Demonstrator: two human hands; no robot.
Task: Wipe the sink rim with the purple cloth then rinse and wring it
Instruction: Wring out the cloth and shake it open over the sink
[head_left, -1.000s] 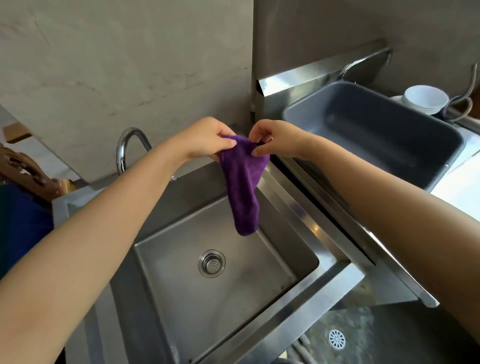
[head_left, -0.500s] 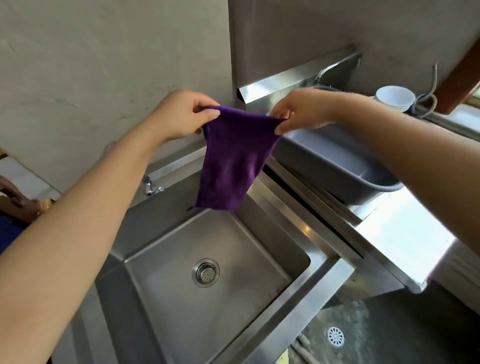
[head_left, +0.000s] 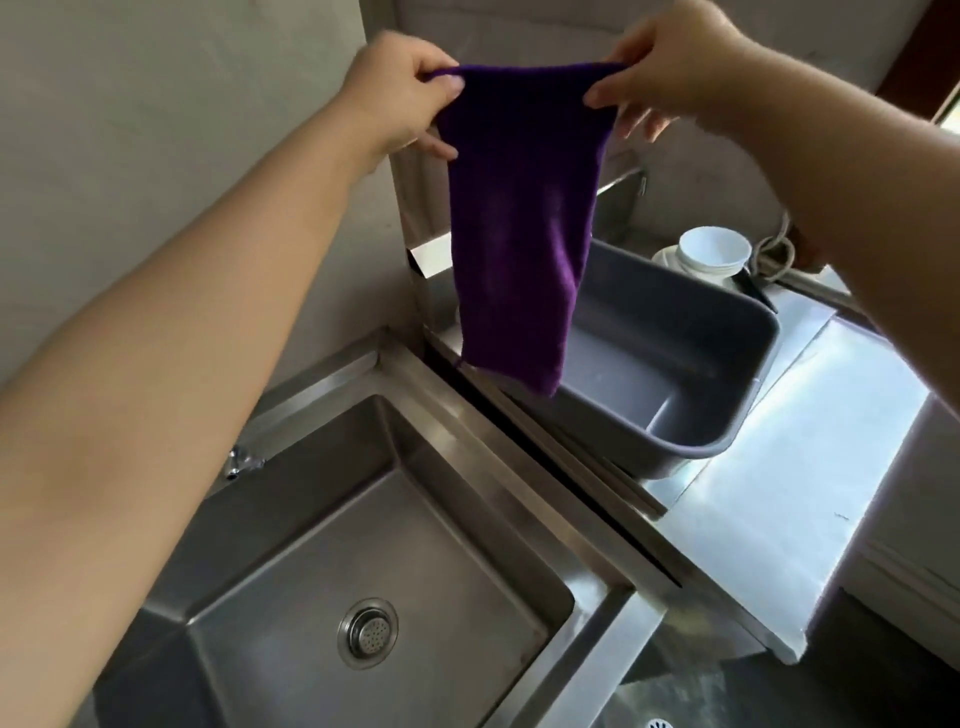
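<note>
While your left hand (head_left: 402, 98) and right hand (head_left: 670, 67) pinch the purple cloth (head_left: 519, 223) by its top corners, hanging above the sink's (head_left: 524, 462) far right corner beside the grey tub (head_left: 727, 364), keep it taut and flat. No readable writing shows.

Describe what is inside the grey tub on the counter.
The grey tub looks empty: bare floor and walls show. The purple cloth, held up by both hands, hides its left end.

Grey tub (head_left: 727, 364) on steel counter (head_left: 753, 545)
</note>
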